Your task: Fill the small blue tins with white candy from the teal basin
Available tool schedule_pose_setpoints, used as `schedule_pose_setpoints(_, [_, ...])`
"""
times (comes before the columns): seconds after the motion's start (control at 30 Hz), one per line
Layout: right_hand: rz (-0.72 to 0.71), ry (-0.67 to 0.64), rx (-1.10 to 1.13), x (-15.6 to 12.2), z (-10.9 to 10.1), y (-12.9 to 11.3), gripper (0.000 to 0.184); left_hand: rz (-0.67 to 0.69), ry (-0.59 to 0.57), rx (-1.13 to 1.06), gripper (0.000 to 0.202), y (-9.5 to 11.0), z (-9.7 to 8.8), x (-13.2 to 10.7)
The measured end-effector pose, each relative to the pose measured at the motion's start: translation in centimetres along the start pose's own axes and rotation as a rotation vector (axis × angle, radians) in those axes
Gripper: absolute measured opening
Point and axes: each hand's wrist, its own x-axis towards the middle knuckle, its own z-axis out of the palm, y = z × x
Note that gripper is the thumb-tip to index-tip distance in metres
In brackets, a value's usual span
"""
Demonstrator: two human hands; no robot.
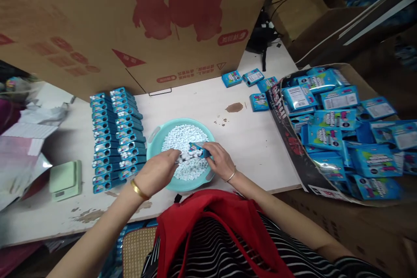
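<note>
A turquoise basin (152, 153) full of small white pellets (184, 134) sits at the table's front edge. Over it, my left hand (159, 170) is closed around the handle of a small scoop (186, 155) heaped with white pellets. My right hand (221, 161) grips a small blue candy box (199, 146), tilted with its end toward the scoop. The scoop meets the box's opening or lies very close to it; I cannot tell which. To the left stand two rows of blue boxes (132, 137) with round openings, some showing white pellets inside.
A carton (302, 182) heaped with blue boxes (335, 124) stands at the right. Several loose boxes (232, 78) lie near it. A large cardboard box (182, 58) walls off the back. A pale green scale (65, 180) and crumpled bags (28, 147) are at the left.
</note>
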Motion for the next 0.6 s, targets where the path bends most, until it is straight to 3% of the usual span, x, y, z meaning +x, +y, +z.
schedule_pose_setpoints(0.13, [-0.013,-0.018,0.03,-0.3,0.8,-0.1,0.053,-0.103,-0.014,0.18,0.026,4.2,-1.9,-0.1])
schedule_pose_setpoints(0.2, [-0.002,-0.016,0.048,-0.2,1.0,-0.1,0.051,-0.096,-0.008,0.213,0.025,5.2,-2.8,-0.4])
schedule_pose_setpoints(0.27, [0.02,-0.001,0.06,-0.2,0.9,0.0,0.049,-0.09,-0.001,0.245,0.023,4.6,-3.1,-0.7])
schedule_pose_setpoints(0.33, [0.057,0.028,0.073,-0.1,0.6,0.2,0.047,-0.12,0.03,0.269,0.022,2.2,-2.4,-0.7])
schedule_pose_setpoints(0.4, [0.106,0.059,0.094,0.0,0.1,0.6,0.046,-0.189,0.068,0.255,0.023,-1.5,-0.2,0.1])
schedule_pose_setpoints(0.5, [0.182,0.089,0.125,-0.1,-0.9,1.2,0.044,-0.303,0.047,0.146,0.027,-6.6,5.1,2.5])
schedule_pose_setpoints(0.6, [0.239,0.106,0.137,-0.1,-1.9,1.6,0.041,-0.295,0.056,0.041,0.033,-8.5,10.7,5.6])
